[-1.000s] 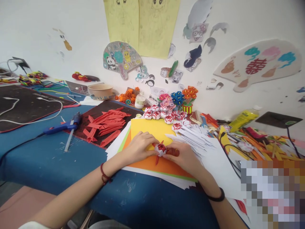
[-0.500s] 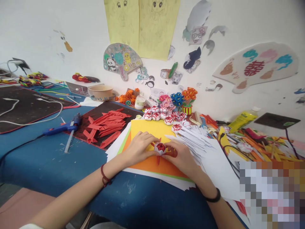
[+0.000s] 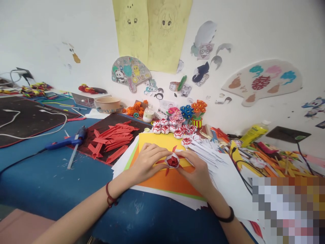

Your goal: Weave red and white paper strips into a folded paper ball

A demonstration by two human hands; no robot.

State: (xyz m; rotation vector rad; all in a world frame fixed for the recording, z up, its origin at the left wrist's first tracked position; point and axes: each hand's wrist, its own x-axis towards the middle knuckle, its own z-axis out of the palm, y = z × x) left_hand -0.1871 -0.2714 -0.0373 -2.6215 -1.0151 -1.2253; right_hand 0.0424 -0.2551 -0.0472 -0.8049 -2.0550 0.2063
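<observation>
Both hands meet over a stack of coloured paper sheets [image 3: 162, 181] on a blue table [image 3: 50, 176]. Between the fingertips sits a small red and white folded paper flower [image 3: 172, 160] with red points sticking out. My left hand [image 3: 146, 161] grips it from the left, wrist wearing a dark red cord. My right hand [image 3: 196, 169] pinches it from the right, wrist wearing a black band. Just behind lie a yellow sheet [image 3: 158, 139] and a row of finished red and white paper flowers [image 3: 172, 126].
A pile of red folded paper strips [image 3: 113, 137] lies on a dark mat at left, next to a blue glue gun [image 3: 67, 141]. White folded strips [image 3: 208, 149] lie at right. Bowl [image 3: 108, 102], small jar [image 3: 147, 115], paper bouquets [image 3: 189, 111], yellow bottle [image 3: 252, 133], cables and scraps crowd the back.
The flower has been turned slightly in my fingers, showing more of its red inside. The camera has tilted up a little; my hands stay in the same place.
</observation>
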